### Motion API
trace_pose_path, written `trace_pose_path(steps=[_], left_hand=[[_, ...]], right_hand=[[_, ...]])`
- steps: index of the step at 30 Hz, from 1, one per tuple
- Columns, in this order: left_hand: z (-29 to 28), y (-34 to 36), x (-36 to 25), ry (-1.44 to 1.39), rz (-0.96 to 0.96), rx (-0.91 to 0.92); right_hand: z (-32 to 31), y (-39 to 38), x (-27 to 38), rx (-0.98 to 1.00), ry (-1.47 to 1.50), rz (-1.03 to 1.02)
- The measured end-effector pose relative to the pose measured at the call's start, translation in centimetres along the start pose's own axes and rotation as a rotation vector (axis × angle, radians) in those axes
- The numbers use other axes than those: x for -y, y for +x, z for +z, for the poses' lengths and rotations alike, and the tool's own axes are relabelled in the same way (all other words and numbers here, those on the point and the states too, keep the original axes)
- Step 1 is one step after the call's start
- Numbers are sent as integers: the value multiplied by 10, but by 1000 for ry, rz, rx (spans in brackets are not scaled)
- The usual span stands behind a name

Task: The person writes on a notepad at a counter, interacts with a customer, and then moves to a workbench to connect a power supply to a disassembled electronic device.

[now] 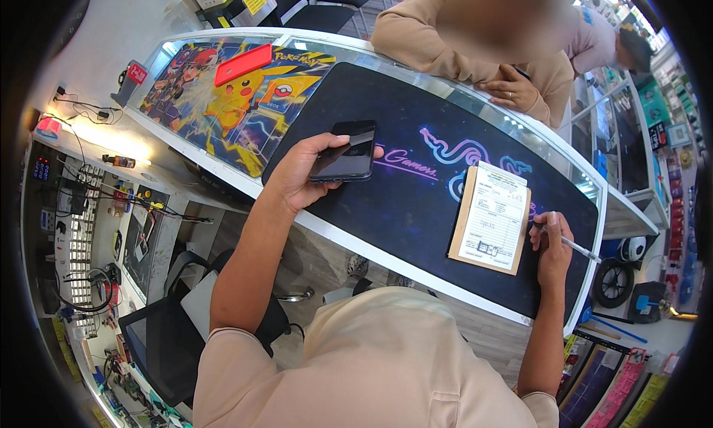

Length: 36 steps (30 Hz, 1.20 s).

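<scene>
Black phone (345, 151) in the left hand (299, 174), pen (579, 248) in the right hand (553, 238)

We see both hands at work over a white-framed counter (401, 269). Our left hand is closed around the phone, with the thumb lying on the near side of its dark, shiny screen and fingertips showing past the opposite edge. The phone is face up over the left part of a dark mat (401, 93) printed with pink and blue designs; we cannot tell whether its underside touches the mat.

Our right hand is curled and gripping the pen between thumb and fingers, its pale barrel slanting out toward the counter's right edge. We cannot make out whether the tip meets anything. Just beside this hand, on its left, a white paper form (496, 216) with boxes and some handwriting lies on a brown board (461, 221), set at a tilt on the mat.

Farther left, we find a red phone case (243, 65) resting on a bright cartoon mat (174, 82). Across the counter a person in a tan long sleeve (416, 38) leans on folded arms, one hand (512, 92) with a ring near the far edge. Below us on the left stands a black chair (167, 342), and a black wheel (613, 283) is beyond the counter's right end.
</scene>
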<state>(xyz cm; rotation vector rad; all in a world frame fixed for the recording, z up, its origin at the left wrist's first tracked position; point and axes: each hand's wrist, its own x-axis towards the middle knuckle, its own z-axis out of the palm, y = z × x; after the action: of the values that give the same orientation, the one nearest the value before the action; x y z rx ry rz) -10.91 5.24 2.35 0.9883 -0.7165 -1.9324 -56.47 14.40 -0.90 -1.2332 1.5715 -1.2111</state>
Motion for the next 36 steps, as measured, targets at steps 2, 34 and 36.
trace_pose_path(steps=[2,34,36], left_hand=[[-1,1,0,-12,-5,17],[127,16,89,1404,891,121],[151,34,111,1474,884,286]], right_hand=[[1,0,1,3,-2,-6],[3,2,20,67,5,147],[4,3,30,89,40,62]])
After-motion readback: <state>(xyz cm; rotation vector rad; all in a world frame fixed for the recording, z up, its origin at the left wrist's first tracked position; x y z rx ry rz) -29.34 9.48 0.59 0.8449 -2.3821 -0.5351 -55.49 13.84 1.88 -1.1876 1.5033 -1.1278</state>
